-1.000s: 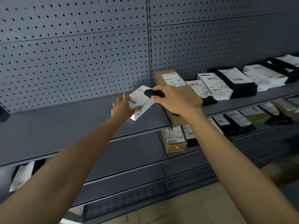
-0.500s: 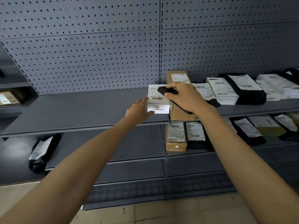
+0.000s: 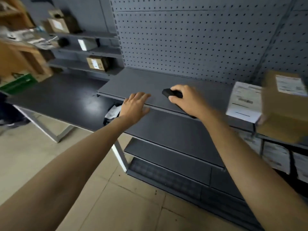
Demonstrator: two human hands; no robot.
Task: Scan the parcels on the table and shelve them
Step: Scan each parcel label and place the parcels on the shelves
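Observation:
My right hand [image 3: 186,99] is closed around a black handheld scanner [image 3: 171,93], held over the grey metal shelf [image 3: 150,84]. My left hand [image 3: 135,105] hovers empty at the shelf's front edge, fingers spread. A white parcel with a printed label [image 3: 244,101] lies flat on the shelf at the right, beside a brown cardboard box [image 3: 283,107] with its own label. Both hands are well left of the white parcel and touch neither parcel.
A dark table [image 3: 55,97] with metal legs stands left of the shelving. More boxes [image 3: 97,63] sit on shelves at the back left. A crumpled bag [image 3: 113,112] lies on the lower shelf. Labelled parcels [image 3: 276,157] fill the lower right shelf. Pegboard [image 3: 191,39] backs the shelf.
My left hand let go of the white parcel, which now lies on the shelf beside the brown box. The view swung left; both hands moved left away from the parcels.

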